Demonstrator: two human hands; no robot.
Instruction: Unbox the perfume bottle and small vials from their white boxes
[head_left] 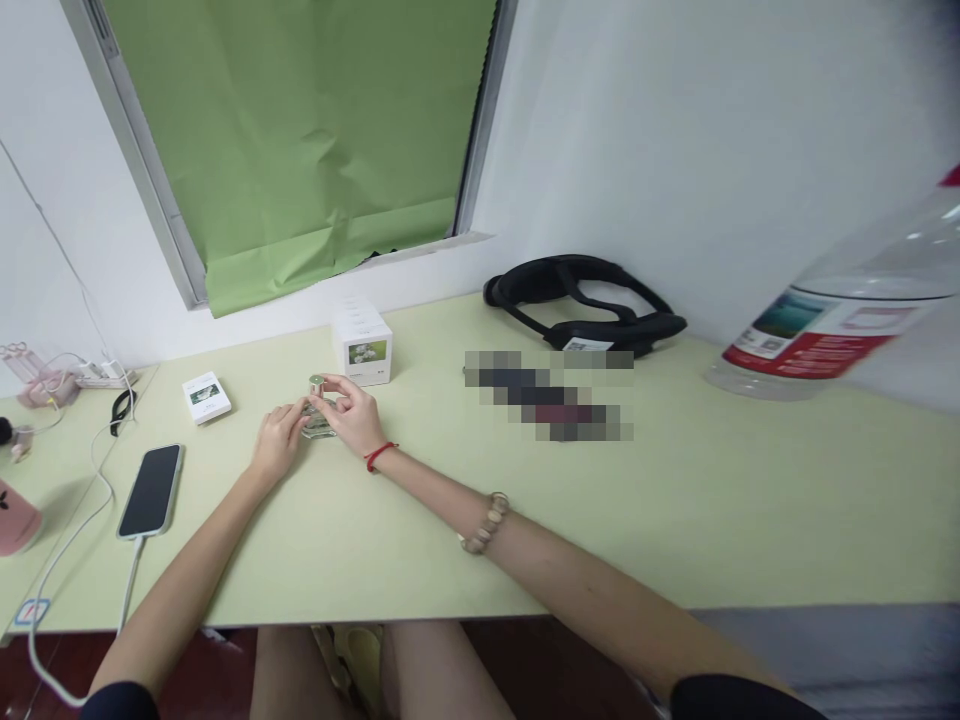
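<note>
A small clear glass bottle (319,424) stands on the pale green table (420,560), left of the middle. My left hand (279,438) rests against its left side, fingers closed around that edge. My right hand (352,415) pinches the bottle's shiny cap (316,385) between thumb and fingers from the right. The cap sits at the top of the bottle; whether it is seated or loose cannot be made out. Just behind my right hand stands a white box (366,350) with a flower picture.
A flat white box (206,398) and a charging phone (151,490) with a white cable lie left. Behind right is a black headset (585,300), with a pixelated patch before it. A large plastic bottle (825,320) stands far right, a pink cup (16,520) far left.
</note>
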